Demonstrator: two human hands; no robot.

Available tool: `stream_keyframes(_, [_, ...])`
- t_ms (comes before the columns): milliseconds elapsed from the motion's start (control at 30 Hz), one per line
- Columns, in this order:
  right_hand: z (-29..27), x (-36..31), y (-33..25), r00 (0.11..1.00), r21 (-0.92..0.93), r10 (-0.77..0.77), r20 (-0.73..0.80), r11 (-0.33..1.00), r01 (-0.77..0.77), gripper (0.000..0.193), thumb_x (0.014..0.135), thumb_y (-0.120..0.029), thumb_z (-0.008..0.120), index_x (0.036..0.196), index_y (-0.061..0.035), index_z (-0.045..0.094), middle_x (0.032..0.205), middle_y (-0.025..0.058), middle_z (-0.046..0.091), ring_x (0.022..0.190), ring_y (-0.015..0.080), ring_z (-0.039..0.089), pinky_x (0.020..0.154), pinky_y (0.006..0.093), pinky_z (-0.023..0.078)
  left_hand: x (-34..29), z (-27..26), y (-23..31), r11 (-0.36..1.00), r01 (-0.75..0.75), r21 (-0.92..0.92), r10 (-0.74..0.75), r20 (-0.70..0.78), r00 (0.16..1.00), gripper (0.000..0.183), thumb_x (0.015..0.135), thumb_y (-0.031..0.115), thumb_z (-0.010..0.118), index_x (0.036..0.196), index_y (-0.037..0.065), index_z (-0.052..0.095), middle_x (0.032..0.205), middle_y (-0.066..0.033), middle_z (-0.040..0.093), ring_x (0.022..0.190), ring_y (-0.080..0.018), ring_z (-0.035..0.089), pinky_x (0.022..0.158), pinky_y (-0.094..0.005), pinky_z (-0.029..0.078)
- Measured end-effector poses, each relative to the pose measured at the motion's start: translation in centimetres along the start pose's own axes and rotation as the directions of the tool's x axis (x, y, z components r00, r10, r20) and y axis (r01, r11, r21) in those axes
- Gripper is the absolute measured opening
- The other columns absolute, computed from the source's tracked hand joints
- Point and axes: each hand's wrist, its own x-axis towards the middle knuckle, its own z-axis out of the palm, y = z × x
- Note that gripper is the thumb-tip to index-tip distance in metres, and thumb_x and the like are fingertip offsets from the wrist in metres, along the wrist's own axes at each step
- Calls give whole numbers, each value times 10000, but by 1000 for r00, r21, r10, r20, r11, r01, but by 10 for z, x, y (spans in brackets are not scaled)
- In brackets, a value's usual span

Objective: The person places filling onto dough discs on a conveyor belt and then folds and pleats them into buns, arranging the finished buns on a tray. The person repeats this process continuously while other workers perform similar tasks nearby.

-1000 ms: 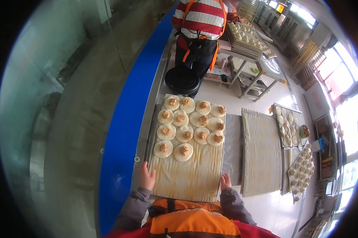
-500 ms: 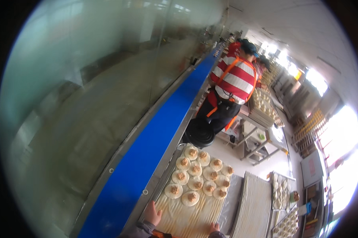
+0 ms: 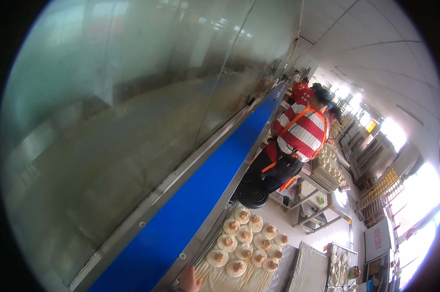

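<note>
At the lower edge, my left hand [image 3: 188,281] is closed on the left edge of a cloth-lined tray [image 3: 214,282]. Its fingertips lie over the cloth, and part of the grip is cut off by the picture's edge. Round flat dough pieces [image 3: 217,258] lie in rows on the tray, each topped with a lump of brown filling [image 3: 237,266]. The tray's near part bears only the creased cloth. My right hand is out of sight.
A blue conveyor belt [image 3: 200,194] runs along a glass wall [image 3: 132,131], left of the tray. Ahead stands a person in a striped top [image 3: 302,129], beside a black round stool [image 3: 253,194]. To the right are another cloth-covered tray [image 3: 308,267] and a tray of dough pieces [image 3: 340,265].
The view has tilted up, so the tray and my left hand sit lower in the picture. My right hand, earlier at the tray's right side, has dropped out of view.
</note>
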Motion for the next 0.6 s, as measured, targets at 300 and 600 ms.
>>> stream_keyframes(300, [-5,-3,-1,1000,-19,20,-17,1000,-20,508,830,-444,615,1038,13,540,933,265,623,889,457,592,784,500,470,16,38,-15,988,-145,-54,140,-85,986,619,887,230,597,1407,-29,383,1367,-263,469,1262,-380,468,1065,-452,355])
stream_keyframes(600, [-3,-17,32,998,7,50,-35,999,-50,493,825,-437,619,1003,16,538,920,261,616,880,452,588,781,501,468,32,-24,19,993,-12,-121,33,169,985,605,835,186,624,1340,-60,400,1256,-277,522,1113,-414,541,939,-457,450])
